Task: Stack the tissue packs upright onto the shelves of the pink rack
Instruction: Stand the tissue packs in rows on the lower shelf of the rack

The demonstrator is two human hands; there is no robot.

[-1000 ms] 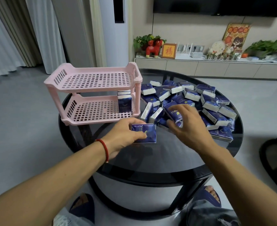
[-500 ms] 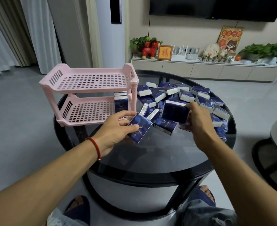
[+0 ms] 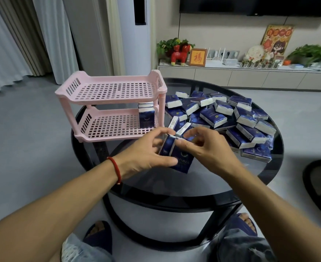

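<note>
Both hands have come together since half a second ago, joining the two packs they were carrying apart into one pair at the frame's centre. Left of centre, the pink rack is standing on the desk with its top shelf bare and a few upright packs tucked at the right end of the lower shelf. Just below it, the left hand is curling thumb and fingers round the held packs, while the right hand is pinching them from the other side. To do this well, the person should be squaring the two packs flush, keeping them upright, then sliding them in beside those already standing so that nothing tips. Right of centre, the loose pile is lying jumbled across the desk, so most of the work is, by my reckoning, still waiting.
</note>
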